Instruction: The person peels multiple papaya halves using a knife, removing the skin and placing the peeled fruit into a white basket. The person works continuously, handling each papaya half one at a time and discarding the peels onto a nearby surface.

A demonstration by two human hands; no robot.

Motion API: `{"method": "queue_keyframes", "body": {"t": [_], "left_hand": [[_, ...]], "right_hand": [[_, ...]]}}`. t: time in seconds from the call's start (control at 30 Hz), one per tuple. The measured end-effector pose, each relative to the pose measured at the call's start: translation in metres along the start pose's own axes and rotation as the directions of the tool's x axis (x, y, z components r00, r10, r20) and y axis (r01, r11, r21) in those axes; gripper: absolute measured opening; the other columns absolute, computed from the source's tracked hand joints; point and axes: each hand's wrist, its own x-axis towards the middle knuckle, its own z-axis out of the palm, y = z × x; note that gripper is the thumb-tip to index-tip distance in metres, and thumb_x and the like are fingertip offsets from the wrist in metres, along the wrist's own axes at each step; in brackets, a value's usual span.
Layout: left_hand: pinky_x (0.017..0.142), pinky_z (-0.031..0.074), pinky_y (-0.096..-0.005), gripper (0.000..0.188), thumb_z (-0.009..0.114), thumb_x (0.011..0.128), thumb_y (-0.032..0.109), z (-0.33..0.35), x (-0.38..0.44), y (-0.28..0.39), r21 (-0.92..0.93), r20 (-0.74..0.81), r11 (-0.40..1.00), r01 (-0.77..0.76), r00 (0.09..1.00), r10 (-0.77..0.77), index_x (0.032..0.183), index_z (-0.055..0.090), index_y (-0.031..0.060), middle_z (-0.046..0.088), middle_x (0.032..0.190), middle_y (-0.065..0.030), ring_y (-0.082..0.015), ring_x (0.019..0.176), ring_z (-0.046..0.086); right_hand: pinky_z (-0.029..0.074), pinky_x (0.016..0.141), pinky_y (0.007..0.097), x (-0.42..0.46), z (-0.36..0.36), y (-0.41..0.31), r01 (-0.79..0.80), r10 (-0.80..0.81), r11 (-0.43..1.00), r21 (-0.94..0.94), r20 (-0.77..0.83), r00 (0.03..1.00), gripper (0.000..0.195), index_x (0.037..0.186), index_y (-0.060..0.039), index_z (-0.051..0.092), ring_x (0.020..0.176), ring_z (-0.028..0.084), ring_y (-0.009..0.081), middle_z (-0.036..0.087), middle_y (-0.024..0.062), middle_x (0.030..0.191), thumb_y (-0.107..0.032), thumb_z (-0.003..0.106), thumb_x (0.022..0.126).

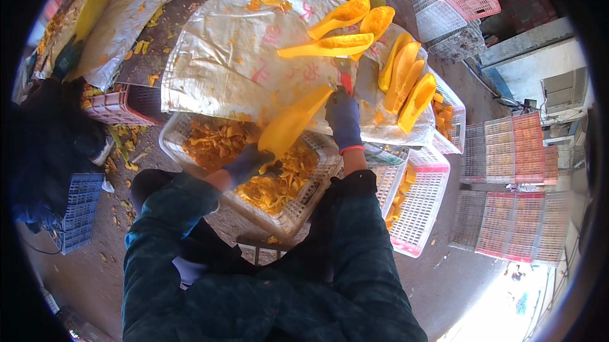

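My left hand (249, 166), in a dark blue glove, grips the wide end of a peeled orange squash piece (291, 123). The squash slants up to the right over a white plastic crate (304, 213) of squash peelings (271, 194). At its narrow tip is my gloved right hand (343, 116), closed around a small hand tool (331, 83); only a bit of metal shows. Just beyond my fingers are a red-handled tool (346, 83) and a broad metal blade (366, 79) on the sack. Hollowed squash halves (328, 46) rest farther back, with more squash pieces (402, 75) to the right.
A white woven sack (214, 56) covers the work surface. Right of my knees, a crate (421, 204) holds cut squash chunks (402, 194). Stacked crates (511, 223) stand farther right. At left, another person's gloved hand (69, 59) holds a long squash (91, 11) near a blue crate (81, 211).
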Motion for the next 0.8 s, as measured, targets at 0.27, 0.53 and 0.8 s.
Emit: {"method": "queue_keyframes", "body": {"t": [0.27,0.53,0.8], "left_hand": [[0.068,0.063,-0.0403,0.031,0.057,0.090,-0.003,0.029,0.010,-0.007,-0.117,-0.061,0.991,-0.067,0.996,0.060,0.121,0.050,-0.0005,0.063,0.101,-0.0180,-0.0327,0.084,0.070],[0.076,0.059,-0.0409,0.021,0.062,0.088,0.005,0.026,0.035,-0.023,0.007,0.084,0.962,-0.274,0.959,0.272,0.108,0.055,0.0018,0.063,0.099,-0.0151,-0.0325,0.087,0.069],[0.072,0.053,-0.0389,0.016,0.070,0.085,0.030,0.002,0.056,-0.033,0.809,0.496,0.045,-0.586,0.722,0.482,0.081,0.070,0.0153,0.070,0.084,-0.0054,-0.0296,0.081,0.068]], "right_hand": [[0.052,0.060,0.0480,-0.035,-0.007,0.003,0.118,-0.101,0.976,-0.184,0.095,0.990,0.020,0.106,-0.0024,0.060,0.066,0.066,0.0389,0.066,0.0210,0.070,-0.014,0.050,0.093],[0.054,0.059,0.0454,-0.042,0.003,-0.020,0.041,0.003,0.975,-0.220,0.194,0.981,0.020,0.107,-0.0010,0.053,0.067,0.069,0.0351,0.067,0.0166,0.070,-0.012,0.054,0.090],[0.054,0.055,0.0429,-0.063,0.026,-0.026,0.224,-0.183,0.865,-0.450,0.133,0.974,0.023,0.108,0.0006,0.050,0.065,0.069,0.0323,0.068,0.0144,0.072,-0.014,0.054,0.091]]}}
